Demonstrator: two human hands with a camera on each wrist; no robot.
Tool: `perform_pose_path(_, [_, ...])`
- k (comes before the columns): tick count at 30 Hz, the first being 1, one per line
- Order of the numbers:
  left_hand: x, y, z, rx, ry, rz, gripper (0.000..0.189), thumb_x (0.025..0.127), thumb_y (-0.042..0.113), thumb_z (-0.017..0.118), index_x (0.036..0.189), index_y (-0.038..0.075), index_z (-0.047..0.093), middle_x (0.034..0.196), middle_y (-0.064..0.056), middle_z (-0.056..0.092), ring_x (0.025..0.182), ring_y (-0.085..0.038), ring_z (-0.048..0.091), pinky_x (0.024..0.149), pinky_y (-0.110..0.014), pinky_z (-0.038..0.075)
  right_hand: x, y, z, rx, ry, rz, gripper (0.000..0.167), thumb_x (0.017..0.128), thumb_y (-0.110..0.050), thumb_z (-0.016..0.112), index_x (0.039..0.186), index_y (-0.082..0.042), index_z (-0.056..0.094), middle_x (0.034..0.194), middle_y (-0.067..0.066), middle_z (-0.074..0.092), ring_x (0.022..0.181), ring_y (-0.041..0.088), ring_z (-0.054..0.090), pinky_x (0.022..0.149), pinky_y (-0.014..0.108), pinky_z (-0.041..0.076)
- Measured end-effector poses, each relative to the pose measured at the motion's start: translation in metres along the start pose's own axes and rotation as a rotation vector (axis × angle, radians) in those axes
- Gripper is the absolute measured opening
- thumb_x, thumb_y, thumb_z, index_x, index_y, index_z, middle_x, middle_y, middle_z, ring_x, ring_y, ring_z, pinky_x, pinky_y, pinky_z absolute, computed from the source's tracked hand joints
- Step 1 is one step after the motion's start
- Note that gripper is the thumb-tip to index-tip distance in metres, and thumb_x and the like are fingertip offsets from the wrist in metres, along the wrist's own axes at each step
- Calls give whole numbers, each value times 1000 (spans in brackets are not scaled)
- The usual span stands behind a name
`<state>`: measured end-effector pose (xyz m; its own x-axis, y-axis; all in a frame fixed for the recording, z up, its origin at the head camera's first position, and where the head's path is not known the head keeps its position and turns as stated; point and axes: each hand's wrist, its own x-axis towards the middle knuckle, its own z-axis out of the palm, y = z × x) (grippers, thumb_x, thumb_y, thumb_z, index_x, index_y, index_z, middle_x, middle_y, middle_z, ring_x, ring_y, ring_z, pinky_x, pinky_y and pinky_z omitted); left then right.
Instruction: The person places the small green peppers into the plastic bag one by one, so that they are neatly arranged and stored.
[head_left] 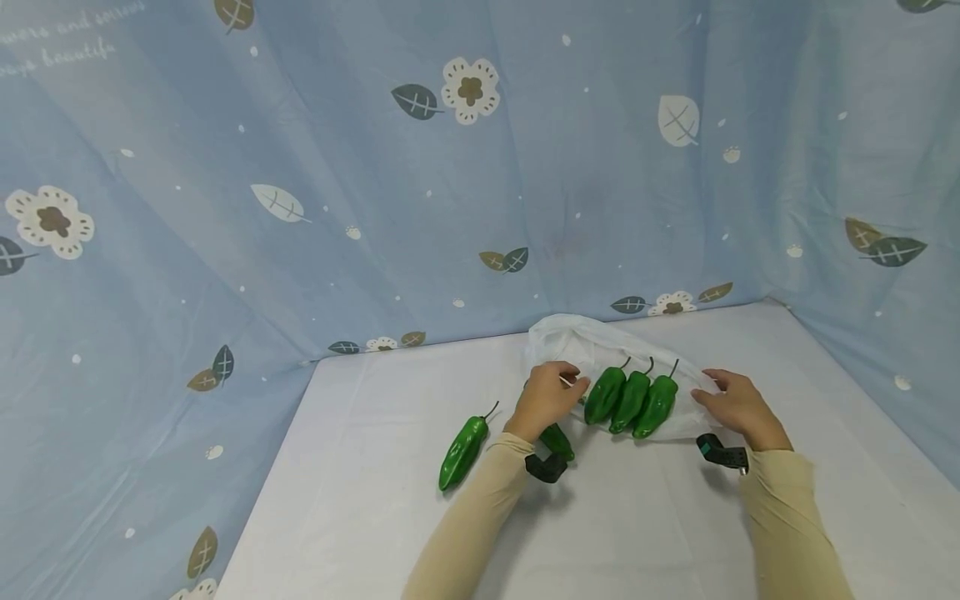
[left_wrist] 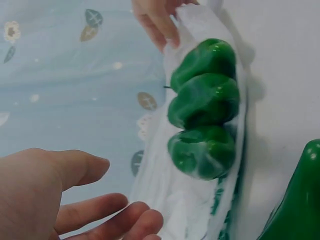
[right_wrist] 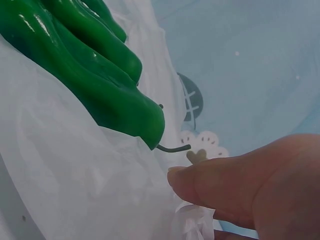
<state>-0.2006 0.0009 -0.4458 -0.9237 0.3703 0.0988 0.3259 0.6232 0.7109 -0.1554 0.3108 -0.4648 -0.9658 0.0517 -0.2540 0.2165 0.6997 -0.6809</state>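
A loose pepper [head_left: 462, 454] lies on the surface [head_left: 360, 500]; being rounded, it could roll if a sleeve brushed it. The left hand [head_left: 547, 402] has thumb and fingers apart, nothing between them, so the near side of the bag could sag. Beneath that wrist, a partly hidden pepper [head_left: 557, 443] might get knocked. Three peppers [head_left: 632, 401] sit side by side at the white bag [head_left: 573, 333]; uneven pulling could tip them out. The right hand [head_left: 738, 406] appears to pinch the bag's edge; thin plastic might slip or tear.
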Motion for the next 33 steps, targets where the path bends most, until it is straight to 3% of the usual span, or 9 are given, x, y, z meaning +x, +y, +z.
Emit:
perform_pose_path(17, [-21, 6, -40, -26, 62, 14, 34, 103, 31, 64, 125, 8, 73, 110, -6, 76, 98, -17, 71, 76, -22, 56, -1, 0, -2, 4, -6, 12, 72, 105, -28, 51, 154, 17, 24, 152, 51, 23, 139, 67, 29, 111, 74, 34])
perform_pose_path(23, [-31, 0, -49, -59, 92, -6, 32, 102, 30, 65, 124, 9, 74, 112, -6, 76, 99, -18, 71, 80, -26, 57, -1, 0, -1, -1, 3, 16, 72, 105, -28, 52, 154, 17, 25, 151, 51, 24, 138, 66, 31, 111, 74, 36])
perform_pose_path(33, [-48, -13, -67, -103, 154, 15, 31, 102, 29, 66, 123, 9, 74, 116, -8, 76, 101, -21, 72, 87, -31, 59, -1, -1, -1, 8, -19, 29, 73, 105, -29, 51, 155, 16, 23, 152, 51, 22, 139, 67, 28, 112, 74, 33])
